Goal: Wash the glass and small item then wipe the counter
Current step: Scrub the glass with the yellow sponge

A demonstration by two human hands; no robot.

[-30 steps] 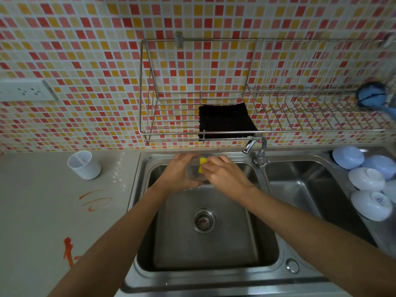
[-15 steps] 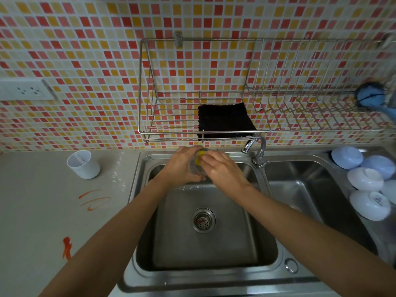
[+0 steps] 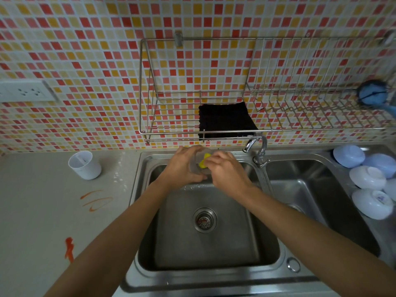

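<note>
Hands (image 3: pixel 205 168) around clear round glass (image 3: pixel 200 166), yellow sponge (image 3: pixel 203 163)

A: Sink (image 3: pixel 265 266)? 
B: Brushed steel, dull sheen; tap (image 3: pixel 258 150) chrome, shinier. 
A: Counter (image 3: pixel 42 211)? 
B: Smooth, pale, semi-matt, w/ orange smears (image 3: pixel 96 200). 
A: Wall? 
B: Glossy mosaic tiles (image 3: pixel 85 50); wire rack (image 3: pixel 214 86) polished metal, black knit-looking cloth (image 3: pixel 225 118) on it. Cup (image 3: pixel 84 165) far left: matt white plastic. Bowls (image 3: pixel 368 179) right: glazed, shiny.
</note>
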